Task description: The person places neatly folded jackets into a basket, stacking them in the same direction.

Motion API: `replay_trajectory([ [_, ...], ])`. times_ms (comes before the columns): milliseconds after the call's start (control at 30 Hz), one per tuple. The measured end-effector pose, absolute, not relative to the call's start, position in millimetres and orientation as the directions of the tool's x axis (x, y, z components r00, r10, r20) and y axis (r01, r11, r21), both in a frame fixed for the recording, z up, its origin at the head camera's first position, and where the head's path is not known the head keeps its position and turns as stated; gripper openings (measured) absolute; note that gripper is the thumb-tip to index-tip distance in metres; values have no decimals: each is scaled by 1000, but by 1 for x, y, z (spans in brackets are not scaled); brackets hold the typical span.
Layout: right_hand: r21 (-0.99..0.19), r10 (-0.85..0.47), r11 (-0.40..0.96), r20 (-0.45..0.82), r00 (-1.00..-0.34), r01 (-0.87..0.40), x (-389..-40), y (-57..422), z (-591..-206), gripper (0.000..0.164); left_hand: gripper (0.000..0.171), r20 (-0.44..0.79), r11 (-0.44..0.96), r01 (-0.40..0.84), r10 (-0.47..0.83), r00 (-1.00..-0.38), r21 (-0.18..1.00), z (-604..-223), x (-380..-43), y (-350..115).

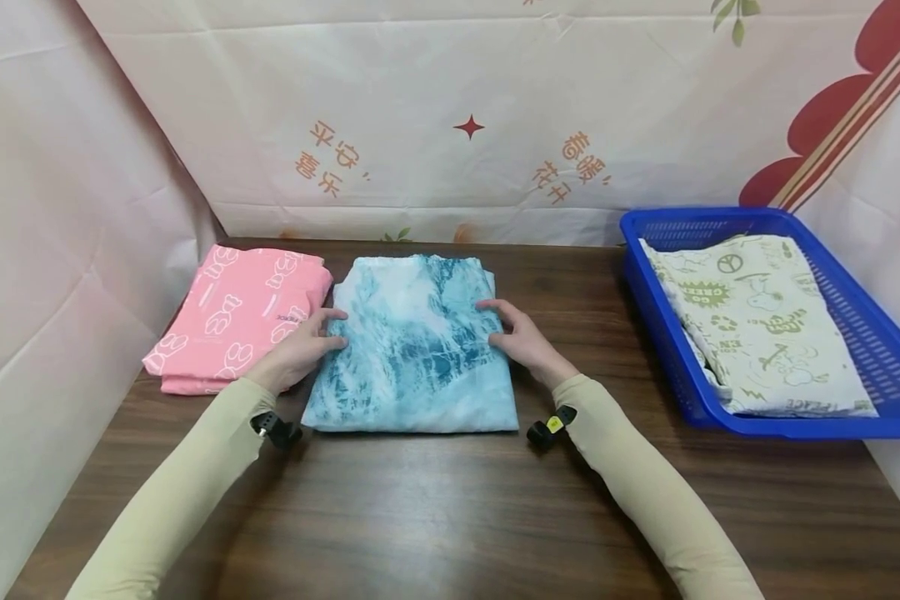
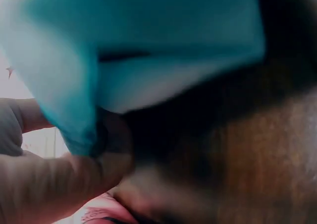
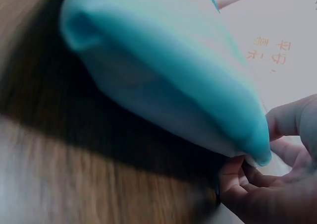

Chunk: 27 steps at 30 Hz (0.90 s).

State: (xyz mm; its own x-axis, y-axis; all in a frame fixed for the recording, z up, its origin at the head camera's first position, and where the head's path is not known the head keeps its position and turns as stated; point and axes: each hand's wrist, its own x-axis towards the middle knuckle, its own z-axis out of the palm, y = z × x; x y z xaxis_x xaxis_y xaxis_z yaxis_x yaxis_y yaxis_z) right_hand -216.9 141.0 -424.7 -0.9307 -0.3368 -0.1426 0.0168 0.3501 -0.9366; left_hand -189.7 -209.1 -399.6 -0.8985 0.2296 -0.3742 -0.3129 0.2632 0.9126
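A folded blue-and-white patterned garment (image 1: 420,342) lies in the middle of the wooden table, its gathered edge toward the back. My left hand (image 1: 297,350) pinches its left side between thumb and fingers, and my right hand (image 1: 528,343) grips the right side. In the left wrist view the cloth (image 2: 178,26) hangs over the thumb, its near edge lifted off the table. The right wrist view has the garment's folded layers (image 3: 168,75) sloping down to the corner held in the fingertips (image 3: 233,177).
Left of the garment lies a folded pink garment (image 1: 251,308) with white line drawings. At the right stands a blue plastic basket (image 1: 667,358) holding a folded cream garment with green prints (image 1: 765,325). A printed curtain (image 1: 420,100) closes off the back and sides of the table (image 1: 412,517).
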Motion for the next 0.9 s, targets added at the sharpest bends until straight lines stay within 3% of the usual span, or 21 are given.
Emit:
replay_trajectory([
  [233,-931,-357,362,-180,-917,42,-217,153,-423,58,45,-357,287,-289,225,-906,913,-403,-192,-210],
  [433,-956,-367,289,-166,-915,57,-218,162,-415,62,43,-311,335,-229,214,-926,914,-402,-194,-205],
  [900,-981,-340,195,-86,-937,20,-220,184,-387,64,45,-235,265,-171,235,-943,949,-381,-202,-195],
])
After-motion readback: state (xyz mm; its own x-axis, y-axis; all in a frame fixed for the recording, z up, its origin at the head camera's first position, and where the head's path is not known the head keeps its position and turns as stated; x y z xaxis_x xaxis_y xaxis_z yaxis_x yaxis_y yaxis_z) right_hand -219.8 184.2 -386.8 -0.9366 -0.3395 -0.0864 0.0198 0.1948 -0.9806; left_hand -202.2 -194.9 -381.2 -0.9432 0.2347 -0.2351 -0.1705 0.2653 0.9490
